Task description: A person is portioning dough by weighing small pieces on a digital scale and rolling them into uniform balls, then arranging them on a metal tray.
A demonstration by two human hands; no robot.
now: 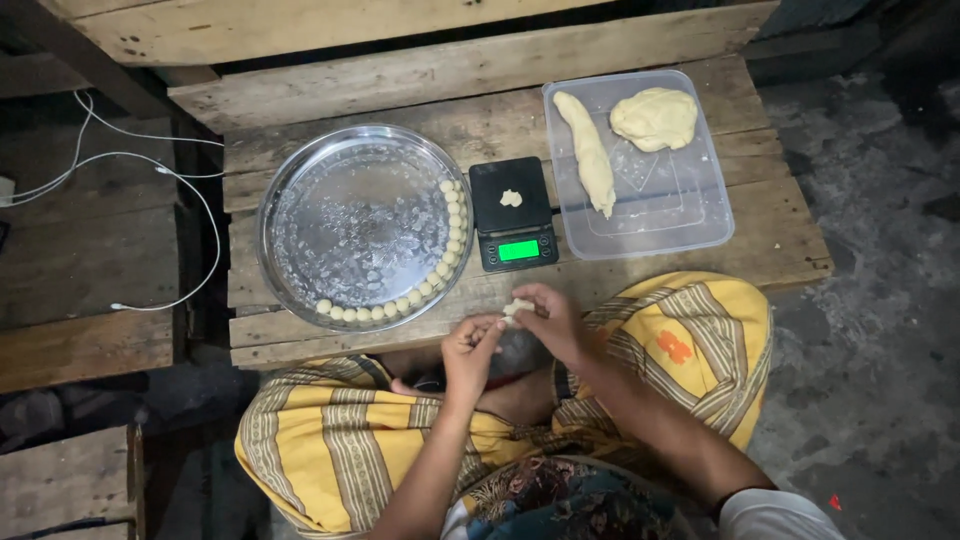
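I see my right hand point(550, 318) pinching a small dough piece point(517, 306) at its fingertips; my left hand point(470, 345) is curled beside it, touching — both just below the tabletop point(780, 250) edge, near the scale point(514, 213) and the round steel tray point(350, 215) lined with dough balls point(452, 225).

place: makeshift home food-making spot | evidence: rough wooden plank platform point(500, 110) on bare concrete floor point(870, 330); small black digital scale point(514, 212) on platform
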